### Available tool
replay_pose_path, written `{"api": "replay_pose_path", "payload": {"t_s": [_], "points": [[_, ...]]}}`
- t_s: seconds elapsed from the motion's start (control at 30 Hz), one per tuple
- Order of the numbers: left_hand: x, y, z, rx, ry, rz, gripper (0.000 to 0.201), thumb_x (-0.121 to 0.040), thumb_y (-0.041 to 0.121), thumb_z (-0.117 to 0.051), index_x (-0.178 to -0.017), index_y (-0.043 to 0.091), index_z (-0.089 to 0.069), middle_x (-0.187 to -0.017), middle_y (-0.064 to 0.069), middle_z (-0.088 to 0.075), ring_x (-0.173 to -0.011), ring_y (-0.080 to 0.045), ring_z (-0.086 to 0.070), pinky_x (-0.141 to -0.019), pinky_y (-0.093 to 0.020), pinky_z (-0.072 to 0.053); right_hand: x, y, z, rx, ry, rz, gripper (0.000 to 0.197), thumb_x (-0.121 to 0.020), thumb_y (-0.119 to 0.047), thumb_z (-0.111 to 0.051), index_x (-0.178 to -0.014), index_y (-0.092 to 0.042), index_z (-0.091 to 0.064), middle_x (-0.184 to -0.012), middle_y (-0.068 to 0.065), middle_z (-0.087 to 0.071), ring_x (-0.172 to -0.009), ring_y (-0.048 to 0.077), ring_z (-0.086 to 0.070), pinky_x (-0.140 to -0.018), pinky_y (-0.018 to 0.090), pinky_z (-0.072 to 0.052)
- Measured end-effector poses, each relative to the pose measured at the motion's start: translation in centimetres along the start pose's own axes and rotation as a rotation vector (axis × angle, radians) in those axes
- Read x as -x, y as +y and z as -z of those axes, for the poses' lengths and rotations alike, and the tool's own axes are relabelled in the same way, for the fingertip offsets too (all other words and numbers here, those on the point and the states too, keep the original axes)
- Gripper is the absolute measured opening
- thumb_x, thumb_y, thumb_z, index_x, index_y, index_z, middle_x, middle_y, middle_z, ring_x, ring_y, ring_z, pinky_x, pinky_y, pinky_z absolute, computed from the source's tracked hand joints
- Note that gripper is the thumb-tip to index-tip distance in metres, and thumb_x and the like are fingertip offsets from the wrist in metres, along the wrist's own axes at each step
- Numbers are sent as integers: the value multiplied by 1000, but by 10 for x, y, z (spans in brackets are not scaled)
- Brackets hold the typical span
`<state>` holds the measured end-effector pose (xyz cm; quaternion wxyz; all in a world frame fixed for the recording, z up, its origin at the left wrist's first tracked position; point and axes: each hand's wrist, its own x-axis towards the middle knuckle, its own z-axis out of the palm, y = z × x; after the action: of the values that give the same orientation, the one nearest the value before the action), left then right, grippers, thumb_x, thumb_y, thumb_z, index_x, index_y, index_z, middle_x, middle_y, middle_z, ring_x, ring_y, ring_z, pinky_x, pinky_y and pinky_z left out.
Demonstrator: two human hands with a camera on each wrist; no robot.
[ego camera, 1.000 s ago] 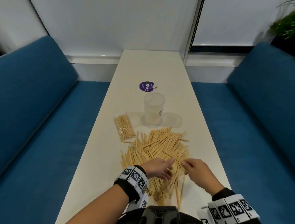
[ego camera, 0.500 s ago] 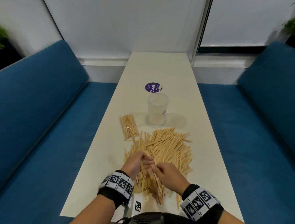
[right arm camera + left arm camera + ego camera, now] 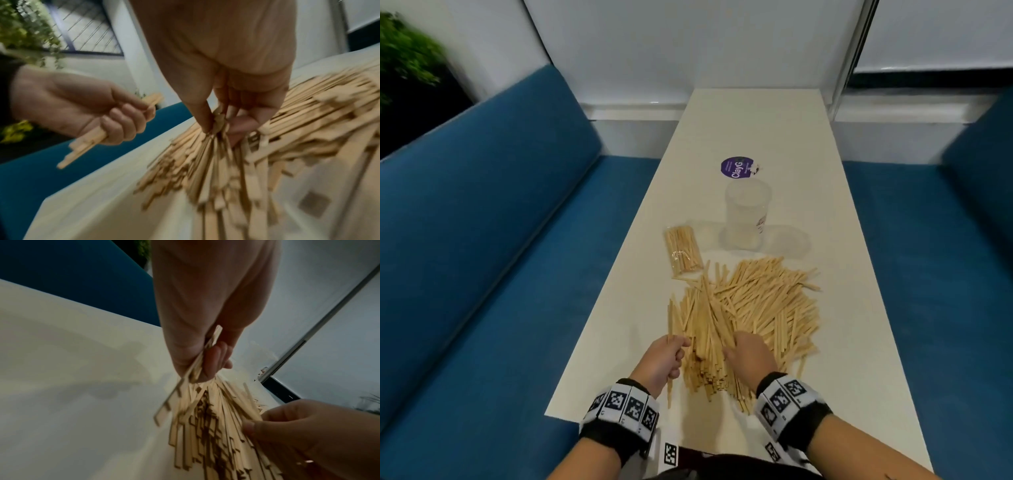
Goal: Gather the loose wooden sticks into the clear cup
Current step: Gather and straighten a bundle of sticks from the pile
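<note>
A big pile of loose wooden sticks (image 3: 760,308) lies on the white table (image 3: 859,342), just short of the upright clear cup (image 3: 746,216). My left hand (image 3: 667,356) is at the pile's left edge and grips a small bundle of sticks (image 3: 86,144) in its fist, seen too in the left wrist view (image 3: 205,356). My right hand (image 3: 746,353) is on the near middle of the pile. Its thumb and fingertips (image 3: 205,125) pinch a few sticks there. Both hands are well short of the cup.
A clear bag of packed sticks (image 3: 683,250) lies left of the cup. A purple round label (image 3: 736,167) sits behind the cup. Blue benches (image 3: 482,257) flank the narrow table on both sides. The near table edge (image 3: 558,414) is by my left wrist.
My left hand has drawn left out of the pile with sticks in its fist. My right hand has stayed on the pile's near part, its fingers now dug in.
</note>
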<state>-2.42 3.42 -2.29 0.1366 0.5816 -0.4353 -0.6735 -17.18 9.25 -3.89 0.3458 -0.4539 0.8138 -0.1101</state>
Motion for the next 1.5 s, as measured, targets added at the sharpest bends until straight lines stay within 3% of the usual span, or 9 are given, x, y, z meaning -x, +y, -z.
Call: {"api": "replay_pose_path", "payload": {"t_s": [0.27, 0.4, 0.57, 0.67, 0.83, 0.97, 1.13, 1.33, 1.5], "points": [[-17, 21, 2, -172, -177, -27, 19, -96, 25, -44, -88, 11, -53, -63, 3, -33, -53, -11, -29, -49, -19, -26, 8, 5, 26, -152, -50, -121, 15, -99, -26, -42, -93, -14, -50, -75, -2, -49, -65, 11, -49, -48, 18, -34], [-29, 31, -5, -268, -245, 5, 60, -91, 52, -44, -125, 3, -50, -109, 5, -52, -82, -27, -60, -70, -33, -47, 15, -16, 25, -340, -52, -170, 9, -99, -17, -41, -108, -14, -41, -98, 5, -56, -69, 19, -61, -53, 24, -53], [-43, 35, -10, -239, -349, 54, 111, -57, 84, -45, -136, 7, -40, -102, -15, -67, -88, -29, -66, -76, -37, -53, 17, -44, 14, -402, -79, -112, 16, -101, -25, -31, -108, -13, -39, -86, 7, -57, -62, 15, -60, -63, 31, -56], [-49, 33, -13, -181, -398, -6, 96, -61, 79, -55, -123, 6, -53, -128, -23, -57, -119, -36, -54, -108, -47, -38, 18, -60, 5, -380, -90, -22, 17, -101, -20, -29, -114, -11, -37, -71, 5, -55, -53, 12, -51, -57, 31, -49], [-66, 29, -10, -136, -393, -13, 68, -88, 51, -52, -136, 5, -39, -133, -9, -53, -122, -24, -51, -106, -37, -41, 20, -74, -2, -396, -20, 41, 28, -101, -21, -30, -125, -11, -38, -76, -1, -52, -58, 11, -50, -51, 17, -44], [-73, 29, -4, -177, -320, -2, 50, -92, 52, -42, -100, 5, -57, -105, -12, -62, -98, -23, -59, -88, -35, -48, 18, -65, -5, -309, 9, 27, 32, -99, -36, -36, -114, -14, -52, -92, 5, -62, -78, 21, -58, -67, 29, -46], [-80, 26, 1, -210, -221, -7, 57, -93, 56, -31, -86, 7, -59, -146, -21, -36, -134, -37, -35, -111, -51, -28, 3, -30, -6, -264, 243, -177, 26, -96, -32, -44, -97, -11, -59, -93, 2, -59, -80, 14, -55, -70, 25, -44], [-80, 28, 5, -34, -180, -5, 53, -100, 37, -32, -57, 9, -49, -51, -4, -59, -68, -28, -57, -85, -39, -41, -10, -5, -14, -3, 280, -292, 64, -85, -47, -59, -132, -9, -39, -130, 10, -45, -123, 27, -40, -100, 35, -37], [-78, 27, 3, 1, -233, 28, 28, -99, 25, -40, -93, 0, -51, -52, -2, -42, -44, -15, -44, -48, -26, -43, -14, -9, -17, -156, 301, -258, 34, -89, -30, -60, -115, -8, -54, -101, 2, -58, -94, 17, -54, -82, 26, -44]]}}
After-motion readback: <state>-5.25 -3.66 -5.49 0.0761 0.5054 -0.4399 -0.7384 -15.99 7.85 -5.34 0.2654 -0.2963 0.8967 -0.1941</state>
